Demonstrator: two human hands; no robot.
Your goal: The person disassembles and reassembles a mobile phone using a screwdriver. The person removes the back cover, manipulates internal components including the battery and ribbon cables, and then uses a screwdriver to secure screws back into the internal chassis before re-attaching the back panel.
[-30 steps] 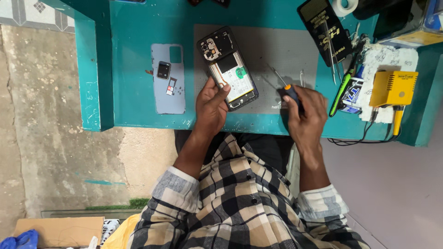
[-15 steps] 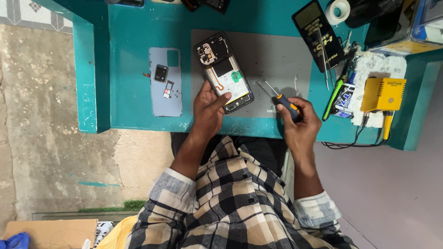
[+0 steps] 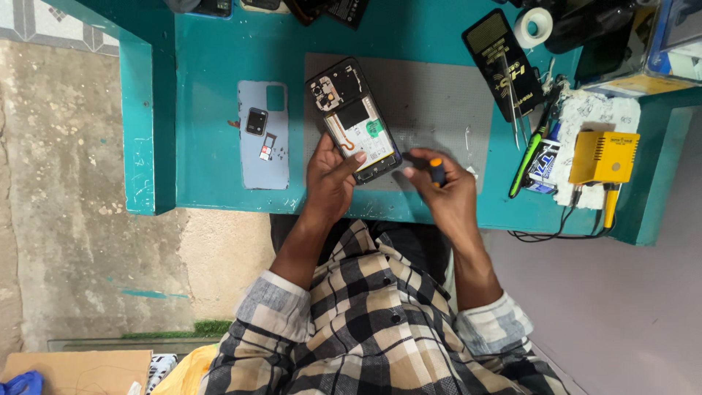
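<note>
An opened phone (image 3: pixel 353 121) lies back-side up on a grey work mat (image 3: pixel 431 102), its battery and circuit board exposed. My left hand (image 3: pixel 330 179) grips the phone's near end. My right hand (image 3: pixel 442 192) holds a small screwdriver (image 3: pixel 431 170) with an orange and black handle, its tip pointing at the phone's lower right corner. The phone's light blue back cover (image 3: pixel 263 135) lies flat on the teal table (image 3: pixel 205 110) to the left, with a small black camera piece and tiny parts on it.
A dark multimeter (image 3: pixel 502 62) and a tape roll (image 3: pixel 532 26) lie at the back right. A green tool (image 3: pixel 528 159), a yellow box (image 3: pixel 604 156) with a cable, and a white foam block (image 3: pixel 592 117) crowd the right side. Concrete floor lies to the left.
My right hand moved left with the screwdriver, from the mat's right part to the phone's lower corner. My left hand stayed on the phone.
</note>
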